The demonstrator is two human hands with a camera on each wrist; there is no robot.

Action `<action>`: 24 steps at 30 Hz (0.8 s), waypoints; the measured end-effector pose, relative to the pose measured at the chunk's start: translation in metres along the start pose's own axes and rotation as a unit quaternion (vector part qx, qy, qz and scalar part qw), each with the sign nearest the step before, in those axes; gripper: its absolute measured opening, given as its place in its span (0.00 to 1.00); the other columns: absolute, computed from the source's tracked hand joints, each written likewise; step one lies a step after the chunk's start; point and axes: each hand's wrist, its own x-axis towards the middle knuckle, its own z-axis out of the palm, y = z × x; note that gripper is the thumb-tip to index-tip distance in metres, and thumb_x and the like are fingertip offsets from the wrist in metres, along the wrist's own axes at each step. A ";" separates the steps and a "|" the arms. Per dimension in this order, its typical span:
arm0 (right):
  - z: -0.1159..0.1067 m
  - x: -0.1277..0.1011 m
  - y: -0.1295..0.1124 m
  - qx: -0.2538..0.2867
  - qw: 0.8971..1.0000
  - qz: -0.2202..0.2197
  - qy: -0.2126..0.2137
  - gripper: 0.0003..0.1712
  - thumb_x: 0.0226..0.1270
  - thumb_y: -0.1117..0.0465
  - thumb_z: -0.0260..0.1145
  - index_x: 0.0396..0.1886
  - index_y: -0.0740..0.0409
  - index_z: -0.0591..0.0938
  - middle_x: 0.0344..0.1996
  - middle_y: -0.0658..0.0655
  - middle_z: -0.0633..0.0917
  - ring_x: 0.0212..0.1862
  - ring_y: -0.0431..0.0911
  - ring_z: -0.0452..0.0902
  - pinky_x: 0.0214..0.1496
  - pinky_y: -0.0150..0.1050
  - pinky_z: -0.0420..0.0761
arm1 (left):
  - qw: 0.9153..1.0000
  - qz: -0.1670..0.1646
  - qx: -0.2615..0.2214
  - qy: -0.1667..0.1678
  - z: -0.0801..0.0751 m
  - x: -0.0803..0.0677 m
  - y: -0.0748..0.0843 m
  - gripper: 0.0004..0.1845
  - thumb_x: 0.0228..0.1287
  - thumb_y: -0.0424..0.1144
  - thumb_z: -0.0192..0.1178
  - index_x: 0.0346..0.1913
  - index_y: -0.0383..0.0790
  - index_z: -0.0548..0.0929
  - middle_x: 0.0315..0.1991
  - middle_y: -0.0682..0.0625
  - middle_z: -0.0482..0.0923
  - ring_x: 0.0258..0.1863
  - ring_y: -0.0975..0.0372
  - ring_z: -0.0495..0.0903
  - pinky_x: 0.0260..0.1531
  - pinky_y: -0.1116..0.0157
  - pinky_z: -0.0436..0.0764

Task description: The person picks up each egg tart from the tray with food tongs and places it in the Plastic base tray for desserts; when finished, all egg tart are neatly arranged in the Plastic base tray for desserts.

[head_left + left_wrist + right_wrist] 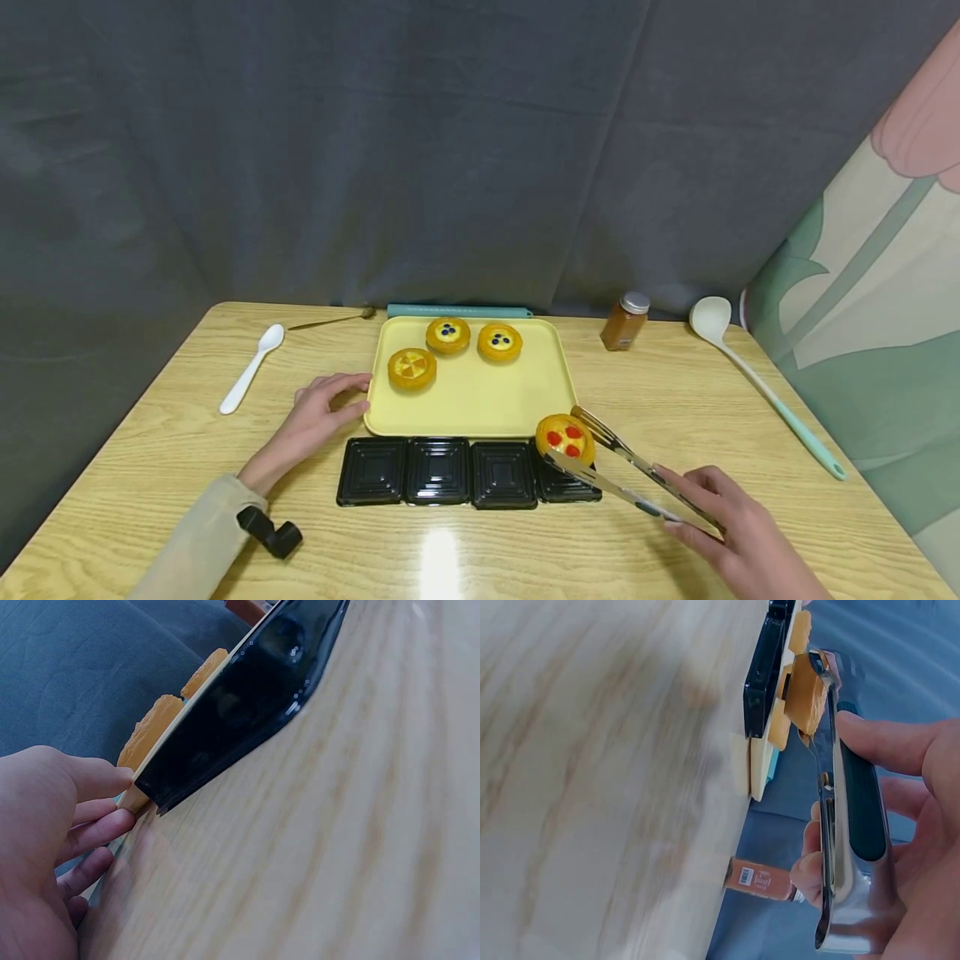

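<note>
A: Wooden table (750, 433), grey cloth backdrop behind, patterned curtain (862, 317) off to the right. What's in the grip?

B: Right hand (738, 533) curled round metal tongs (630, 471); tongs pinch a tart with 3 red dots (566, 438), held just over the rightmost of 4 black trays (437, 472).

A: Left hand?

B: Left hand (318, 412) flat on the table, fingers relaxed, tips touching the near-left corner of the yellow tray (480, 400). Holds nothing.

A: Around the pinched tart?

B: Yellow tray just beyond it, touching the row of black trays. 3 more tarts at the tray's far end: 1 orange-slice tart (412, 367), 2 blueberry tarts (448, 335).

A: Further out?

B: Spice jar (625, 321) beyond and right of the tongs, pale ladle (757, 379) further right. White spoon (251, 368) far left of the left hand, teal strip (459, 311) behind the tray.

A: Anything blocking?

B: Nothing between tongs and black trays.
</note>
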 end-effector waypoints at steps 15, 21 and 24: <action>0.004 -0.008 0.007 -0.022 1.000 -0.013 -0.009 0.34 0.50 0.63 0.81 0.60 0.58 0.84 0.39 0.41 0.75 0.34 0.31 0.66 0.29 0.33 0.68 | 1.000 -0.001 0.001 0.001 0.000 0.000 -0.001 0.24 0.67 0.39 0.68 0.64 0.37 0.80 0.53 0.47 0.83 0.61 0.44 0.70 0.53 0.48 0.55; 0.006 -0.010 0.008 -0.015 1.000 0.003 -0.018 0.33 0.51 0.62 0.81 0.60 0.58 0.84 0.39 0.41 0.74 0.34 0.31 0.65 0.29 0.33 0.67 | 1.000 -0.002 0.000 0.000 0.000 0.000 -0.001 0.24 0.67 0.40 0.68 0.65 0.37 0.80 0.53 0.47 0.83 0.62 0.44 0.70 0.53 0.48 0.55; 0.007 -0.011 0.008 -0.012 1.000 0.005 -0.016 0.33 0.52 0.62 0.81 0.60 0.58 0.84 0.38 0.41 0.74 0.34 0.31 0.65 0.29 0.33 0.66 | 1.000 -0.002 0.000 -0.001 0.000 0.000 -0.001 0.25 0.67 0.40 0.68 0.65 0.37 0.80 0.53 0.47 0.82 0.62 0.44 0.70 0.53 0.48 0.55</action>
